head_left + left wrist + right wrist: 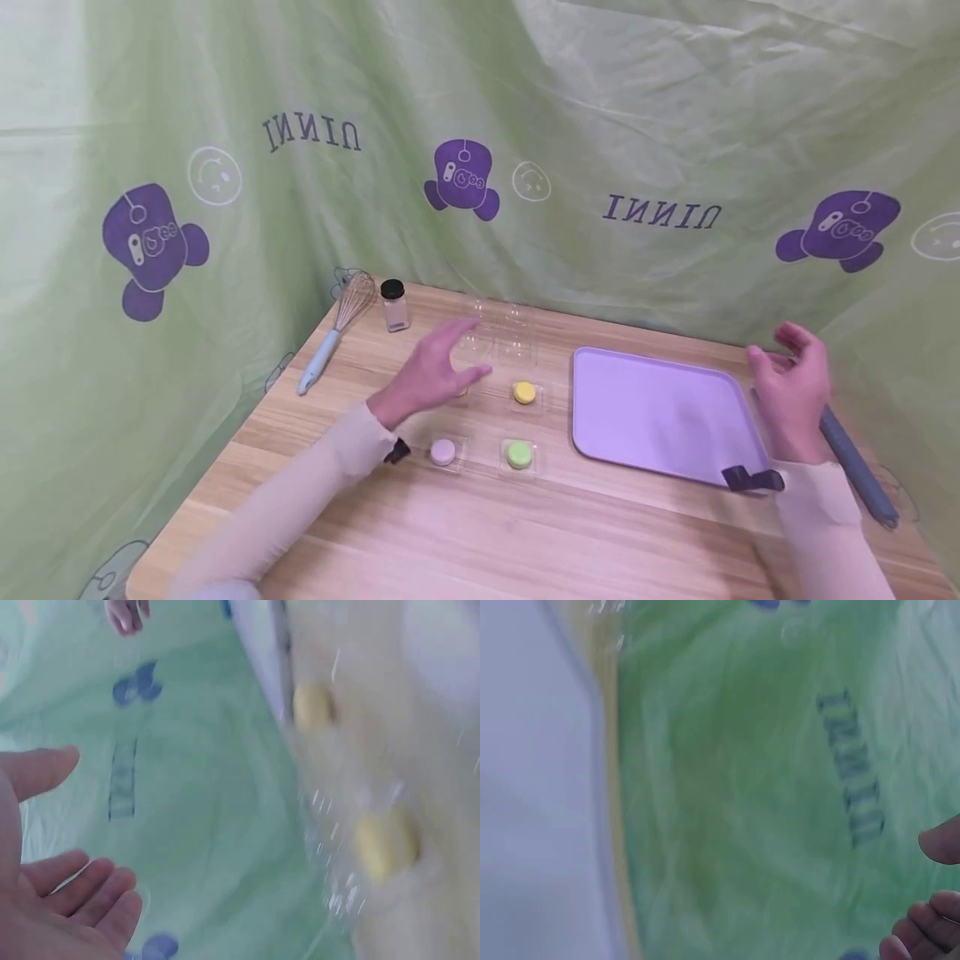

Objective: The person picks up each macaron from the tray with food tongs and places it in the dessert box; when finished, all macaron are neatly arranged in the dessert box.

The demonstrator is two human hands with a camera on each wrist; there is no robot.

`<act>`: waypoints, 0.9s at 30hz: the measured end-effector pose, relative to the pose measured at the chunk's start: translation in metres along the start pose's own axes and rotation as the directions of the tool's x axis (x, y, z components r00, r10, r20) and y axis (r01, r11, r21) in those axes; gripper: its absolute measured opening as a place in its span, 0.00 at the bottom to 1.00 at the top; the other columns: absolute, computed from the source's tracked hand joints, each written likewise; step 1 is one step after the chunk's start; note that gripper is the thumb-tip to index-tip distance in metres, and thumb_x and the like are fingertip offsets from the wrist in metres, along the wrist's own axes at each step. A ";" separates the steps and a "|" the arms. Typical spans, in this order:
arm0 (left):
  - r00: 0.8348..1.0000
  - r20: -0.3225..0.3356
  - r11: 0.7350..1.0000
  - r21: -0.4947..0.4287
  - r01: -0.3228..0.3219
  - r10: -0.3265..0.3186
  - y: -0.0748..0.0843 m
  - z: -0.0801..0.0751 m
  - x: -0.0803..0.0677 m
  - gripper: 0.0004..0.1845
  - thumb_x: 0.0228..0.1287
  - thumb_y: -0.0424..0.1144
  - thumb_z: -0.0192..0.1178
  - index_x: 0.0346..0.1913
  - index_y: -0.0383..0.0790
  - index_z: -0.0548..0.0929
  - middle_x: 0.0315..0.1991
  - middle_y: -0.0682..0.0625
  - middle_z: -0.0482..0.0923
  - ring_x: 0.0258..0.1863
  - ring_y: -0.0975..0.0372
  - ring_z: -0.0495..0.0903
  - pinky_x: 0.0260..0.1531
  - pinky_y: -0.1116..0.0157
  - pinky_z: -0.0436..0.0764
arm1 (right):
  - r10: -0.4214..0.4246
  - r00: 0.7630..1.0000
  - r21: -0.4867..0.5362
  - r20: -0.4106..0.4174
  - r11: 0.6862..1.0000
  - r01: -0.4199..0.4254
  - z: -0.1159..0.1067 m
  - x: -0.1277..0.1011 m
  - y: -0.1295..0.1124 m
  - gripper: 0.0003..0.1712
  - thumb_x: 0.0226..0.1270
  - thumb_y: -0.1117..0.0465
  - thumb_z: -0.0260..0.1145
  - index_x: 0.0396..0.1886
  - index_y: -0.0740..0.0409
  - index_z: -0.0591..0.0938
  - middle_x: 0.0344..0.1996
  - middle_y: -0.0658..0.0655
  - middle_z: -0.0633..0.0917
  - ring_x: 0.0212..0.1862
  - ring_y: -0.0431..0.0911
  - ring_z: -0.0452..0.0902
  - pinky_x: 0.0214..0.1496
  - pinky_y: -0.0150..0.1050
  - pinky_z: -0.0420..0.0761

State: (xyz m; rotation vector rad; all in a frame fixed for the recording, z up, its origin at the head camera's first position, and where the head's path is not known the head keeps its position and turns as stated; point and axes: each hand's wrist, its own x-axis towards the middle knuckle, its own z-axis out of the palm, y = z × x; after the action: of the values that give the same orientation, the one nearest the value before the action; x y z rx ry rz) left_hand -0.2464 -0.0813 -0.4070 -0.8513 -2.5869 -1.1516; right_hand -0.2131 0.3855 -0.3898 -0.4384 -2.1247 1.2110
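Observation:
In the head view my left hand (431,371) hovers over the table's middle, thumb and fingers spread apart, holding nothing. It partly covers one macaron. A yellow macaron (524,392) lies in a clear plastic holder right of its fingertips. Nearer the front sit a lilac macaron (442,452) and a green macaron (519,454), each in a clear holder. Clear plastic packaging (516,333) stands behind the left hand. My right hand (795,387) is raised by the right edge of a purple tray (652,408), its fingers loosely bent around nothing.
On the back left lie a whisk (330,337) with a light blue handle and a small clear jar (394,307) with a black lid. A dark grey-blue rod (858,467) lies beyond the right hand. A green curtain (562,108) hangs round the table (510,542).

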 end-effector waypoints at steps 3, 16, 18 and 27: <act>0.998 -0.042 0.997 -0.054 0.053 -0.056 -0.010 -0.016 0.020 0.43 0.63 0.48 0.69 0.77 0.40 0.62 0.74 0.42 0.68 0.73 0.50 0.69 0.78 0.52 0.67 | -0.101 0.990 0.045 0.102 0.994 0.096 0.020 -0.004 -0.030 0.31 0.70 0.63 0.66 0.72 0.49 0.71 0.63 0.47 0.79 0.55 0.28 0.73 0.60 0.20 0.76; 0.968 0.047 0.963 -0.103 0.249 -0.245 -0.069 -0.033 0.099 0.50 0.59 0.51 0.73 0.79 0.39 0.59 0.77 0.42 0.65 0.73 0.46 0.68 0.76 0.49 0.69 | -0.390 0.698 0.212 0.601 0.920 0.331 0.157 0.008 -0.105 0.40 0.64 0.65 0.71 0.75 0.57 0.67 0.72 0.61 0.73 0.72 0.57 0.69 0.76 0.55 0.71; 0.965 0.065 0.960 -0.104 0.261 -0.255 -0.078 -0.034 0.108 0.50 0.59 0.50 0.73 0.78 0.37 0.59 0.77 0.41 0.64 0.74 0.46 0.67 0.76 0.49 0.68 | -0.383 0.653 0.185 0.653 0.917 0.353 0.181 0.009 -0.111 0.42 0.63 0.64 0.72 0.75 0.59 0.66 0.73 0.61 0.72 0.73 0.59 0.68 0.76 0.56 0.71; 0.925 0.117 0.918 -0.134 0.374 -0.360 -0.115 -0.025 0.135 0.47 0.60 0.48 0.71 0.77 0.36 0.61 0.76 0.41 0.66 0.73 0.48 0.69 0.74 0.51 0.72 | -0.283 0.493 0.068 0.823 0.910 0.410 0.260 0.016 -0.116 0.41 0.63 0.60 0.71 0.75 0.59 0.67 0.74 0.61 0.72 0.75 0.61 0.65 0.78 0.58 0.67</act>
State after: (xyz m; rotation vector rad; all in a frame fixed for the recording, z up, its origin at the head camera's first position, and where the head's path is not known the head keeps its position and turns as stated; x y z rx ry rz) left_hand -0.4245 -0.1031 -0.4099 -0.4569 -2.8453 -1.4574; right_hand -0.3978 0.1690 -0.3801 0.6650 -2.8893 1.1226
